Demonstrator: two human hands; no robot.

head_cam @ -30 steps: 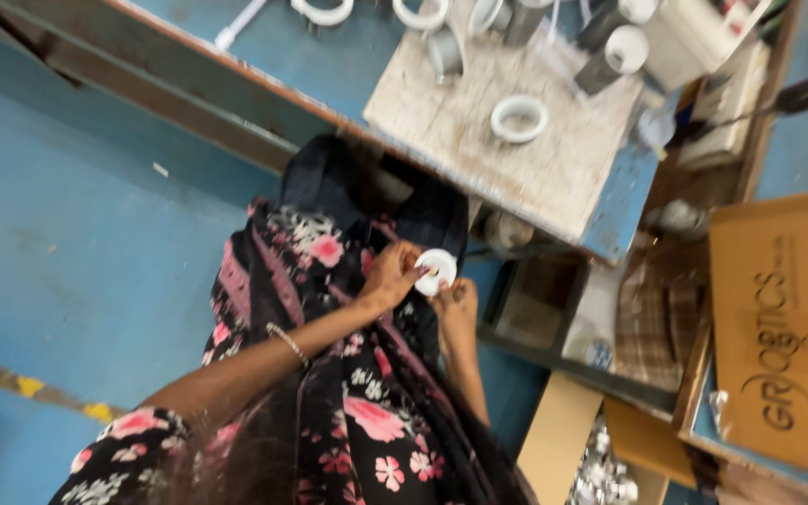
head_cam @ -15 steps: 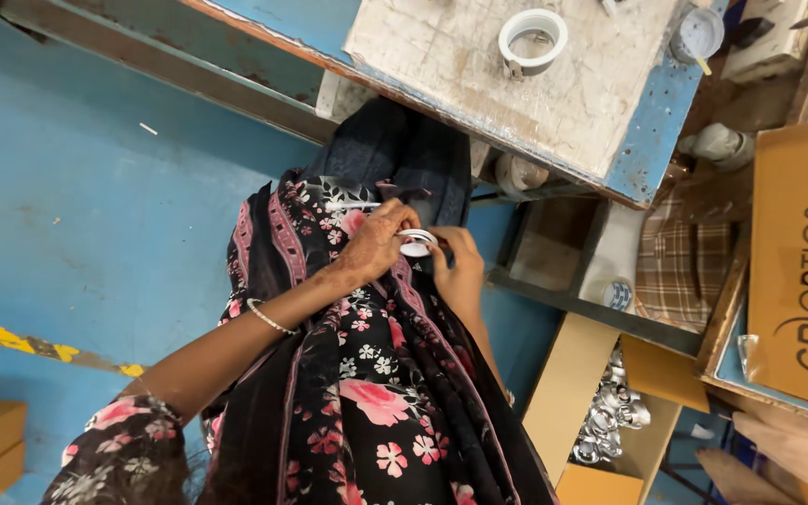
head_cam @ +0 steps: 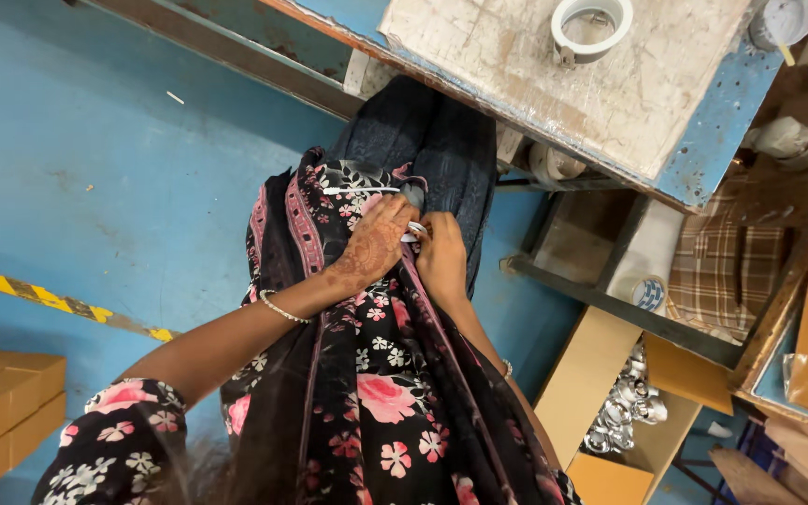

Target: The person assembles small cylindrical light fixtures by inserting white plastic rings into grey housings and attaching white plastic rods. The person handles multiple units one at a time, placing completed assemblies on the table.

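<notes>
Both hands meet on the lap, the grip of each closed together on a small white ring-shaped part [head_cam: 415, 230] that is mostly hidden between the fingers: the left hand [head_cam: 369, 248] covers it from the left with fingers curled over it, and the right hand [head_cam: 441, 257] presses against it from the right. The part sits over the flowered black dress [head_cam: 367, 374], just below the edge of the tabletop [head_cam: 554, 65]. Well to the left of the part, on the blue floor [head_cam: 95, 168], lie a yellow-and-black striped tape [head_cam: 58, 304] and brown cartons [head_cam: 2, 402]. Above and to the right of the part, a white ring [head_cam: 591, 23] rests on the tabletop. Lower right of the part stands an open box of shiny metal pieces [head_cam: 624, 416].
</notes>
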